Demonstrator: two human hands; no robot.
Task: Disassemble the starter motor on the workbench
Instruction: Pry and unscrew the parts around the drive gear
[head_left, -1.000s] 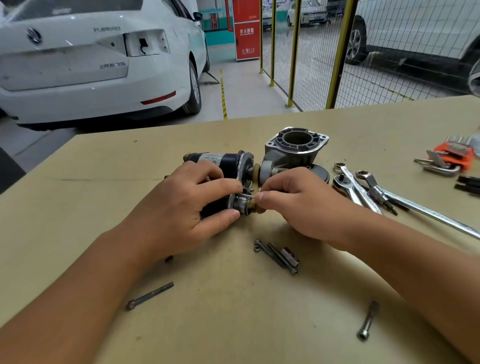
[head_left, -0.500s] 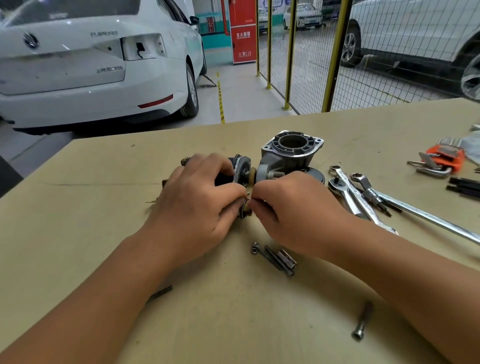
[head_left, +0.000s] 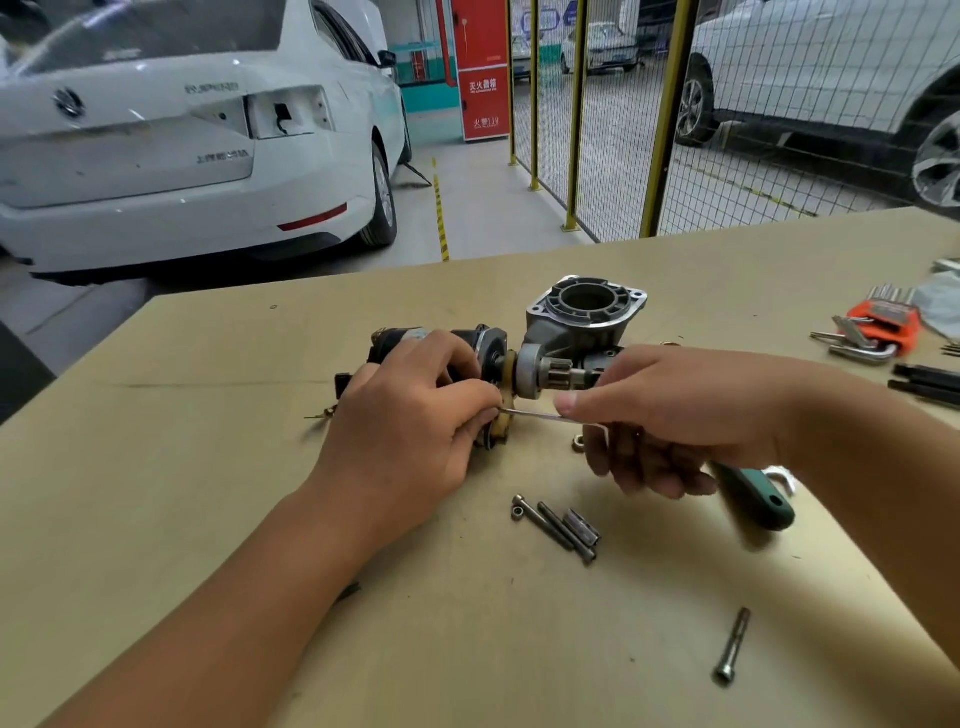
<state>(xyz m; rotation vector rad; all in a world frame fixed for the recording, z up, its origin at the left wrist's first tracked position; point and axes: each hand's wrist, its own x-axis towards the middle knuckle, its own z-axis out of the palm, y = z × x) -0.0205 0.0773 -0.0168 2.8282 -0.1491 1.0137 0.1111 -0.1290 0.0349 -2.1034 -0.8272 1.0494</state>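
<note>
The starter motor (head_left: 470, 348), black with a silver pinion (head_left: 550, 371) on its shaft, lies on the workbench (head_left: 208, 467). My left hand (head_left: 415, 436) grips the motor's near side, fingertips at a yellowish lever (head_left: 501, 428) by the shaft. In my right hand (head_left: 675, 410) is a green-handled screwdriver (head_left: 753, 499); its thin shaft runs left under my thumb and its tip meets the lever. The grey aluminium nose housing (head_left: 582, 312) stands apart just behind the pinion.
Several loose bolts (head_left: 556, 525) lie just in front of my hands, with one more bolt (head_left: 730, 649) at the near right and a nut (head_left: 576, 443) below the screwdriver. An orange hex key set (head_left: 878, 322) and black tools (head_left: 930, 382) lie at the right edge.
My right hand left the motor's near end, drew back to the right, and now holds a green-handled screwdriver against the lever. The pinion is uncovered. My left hand stays on the motor.
</note>
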